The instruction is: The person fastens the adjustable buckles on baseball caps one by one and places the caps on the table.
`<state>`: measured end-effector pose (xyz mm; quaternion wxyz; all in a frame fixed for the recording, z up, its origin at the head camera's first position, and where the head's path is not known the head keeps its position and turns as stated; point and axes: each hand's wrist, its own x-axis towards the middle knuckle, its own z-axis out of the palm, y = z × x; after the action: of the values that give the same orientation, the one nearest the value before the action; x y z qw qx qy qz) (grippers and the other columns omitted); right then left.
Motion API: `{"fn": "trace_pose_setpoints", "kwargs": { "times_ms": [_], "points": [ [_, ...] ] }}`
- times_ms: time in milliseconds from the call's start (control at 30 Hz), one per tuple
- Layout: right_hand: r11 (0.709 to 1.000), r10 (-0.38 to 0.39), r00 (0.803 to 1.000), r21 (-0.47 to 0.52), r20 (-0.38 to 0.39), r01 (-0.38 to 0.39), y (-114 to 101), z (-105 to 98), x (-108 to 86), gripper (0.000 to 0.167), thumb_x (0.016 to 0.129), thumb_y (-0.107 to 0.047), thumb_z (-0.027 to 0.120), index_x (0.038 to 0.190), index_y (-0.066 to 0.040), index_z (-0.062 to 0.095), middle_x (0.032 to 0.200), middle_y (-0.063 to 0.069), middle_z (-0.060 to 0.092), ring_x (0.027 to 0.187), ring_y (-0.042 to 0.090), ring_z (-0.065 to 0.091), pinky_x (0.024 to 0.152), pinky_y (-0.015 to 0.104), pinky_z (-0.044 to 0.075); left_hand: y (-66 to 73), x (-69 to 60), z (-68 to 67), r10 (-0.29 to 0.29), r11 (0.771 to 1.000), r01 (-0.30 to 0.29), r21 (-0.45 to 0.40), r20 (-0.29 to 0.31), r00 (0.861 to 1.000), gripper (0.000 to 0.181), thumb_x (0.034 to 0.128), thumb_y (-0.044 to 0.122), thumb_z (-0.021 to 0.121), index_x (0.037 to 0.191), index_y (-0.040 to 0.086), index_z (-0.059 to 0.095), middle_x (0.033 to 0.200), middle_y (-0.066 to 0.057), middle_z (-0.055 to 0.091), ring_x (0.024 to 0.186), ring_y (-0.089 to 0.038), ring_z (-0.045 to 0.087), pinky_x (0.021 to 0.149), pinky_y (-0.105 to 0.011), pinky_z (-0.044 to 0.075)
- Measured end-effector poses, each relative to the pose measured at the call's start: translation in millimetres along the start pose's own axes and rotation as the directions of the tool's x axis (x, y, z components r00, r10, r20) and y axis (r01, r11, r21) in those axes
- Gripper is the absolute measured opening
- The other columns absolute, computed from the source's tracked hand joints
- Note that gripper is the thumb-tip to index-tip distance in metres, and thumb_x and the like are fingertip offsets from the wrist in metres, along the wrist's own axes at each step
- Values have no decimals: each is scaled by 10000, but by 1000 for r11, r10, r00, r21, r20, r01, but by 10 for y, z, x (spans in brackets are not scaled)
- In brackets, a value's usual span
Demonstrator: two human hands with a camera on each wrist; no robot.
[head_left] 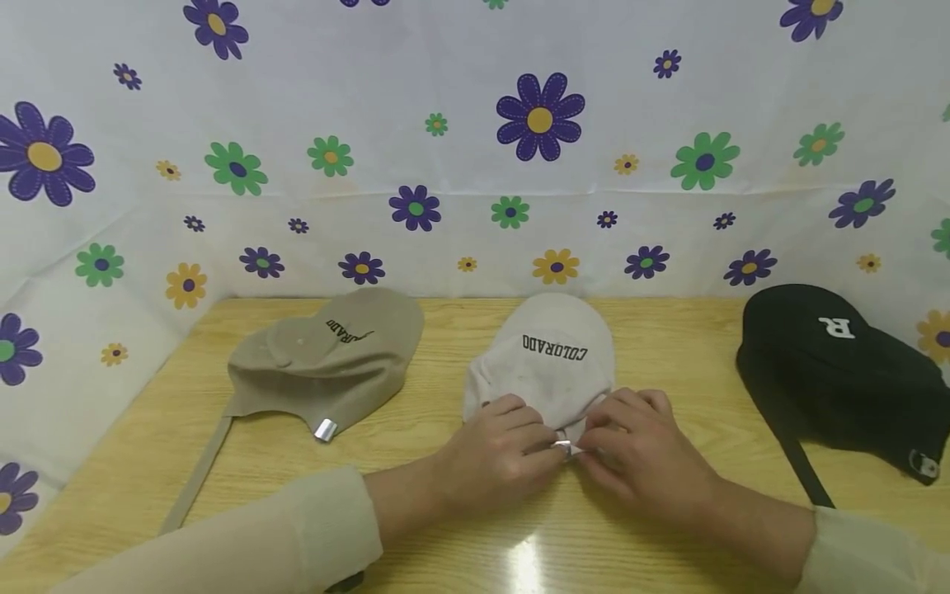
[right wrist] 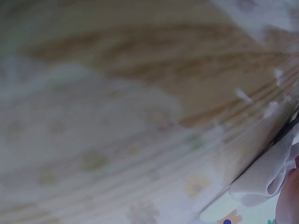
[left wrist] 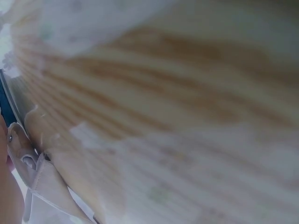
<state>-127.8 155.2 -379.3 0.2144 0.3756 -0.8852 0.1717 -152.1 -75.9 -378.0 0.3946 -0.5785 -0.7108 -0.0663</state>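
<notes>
A white cap with dark COLORADO lettering lies mid-table, its lettering upside down in the head view. At its near edge is a small silver buckle. My left hand pinches the strap end at the buckle from the left. From the right, my right hand pinches the strap beside the buckle with thumb and fingers. The left wrist view shows part of the cap at lower left; in the right wrist view, pale cap fabric lies beside the fingers at lower right.
To the left lies a tan cap with a silver buckle and a loose strap reaching toward the near left. A black cap with a white R lies at the right, its strap hanging nearer. Behind the wooden table hangs a flowered cloth.
</notes>
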Motion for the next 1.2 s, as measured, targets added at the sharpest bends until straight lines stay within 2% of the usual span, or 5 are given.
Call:
{"fn": "trace_pose_setpoints", "kwargs": {
  "times_ms": [400,733,967,1200],
  "points": [
    [1000,-5,999,17,-42,5,1,4,-20,91,771,-216,795,786,-239,709,926,-131,596,934,72,517,828,343,304,14,3,16,-20,1000,20,5,-6,1000,111,877,153,632,846,148,739,829,73,711,737,-80,629,719,-246,483],
    [1000,14,998,18,-59,-13,-4,0,-19,104,765,-199,769,767,-249,678,899,-143,591,922,66,525,831,346,313,19,-1,9,-37,999,37,17,20,999,126,893,178,640,880,139,759,830,73,719,747,-81,629,731,-242,482],
    [1000,3,995,21,-97,-1,-4,-5,-15,98,765,-179,745,768,-243,671,878,-142,599,906,75,530,823,345,326,-2,-3,13,-27,1000,28,15,-20,999,97,877,164,670,890,122,757,845,62,729,740,-84,630,725,-242,492],
    [1000,-3,999,-19,-38,3,-5,-2,-5,119,787,-214,757,894,-213,703,944,-121,632,954,97,548,867,368,386,-15,-11,16,4,1000,-4,-3,-62,998,82,876,146,694,900,94,753,865,34,737,742,-95,638,721,-241,502]
  ]
}}
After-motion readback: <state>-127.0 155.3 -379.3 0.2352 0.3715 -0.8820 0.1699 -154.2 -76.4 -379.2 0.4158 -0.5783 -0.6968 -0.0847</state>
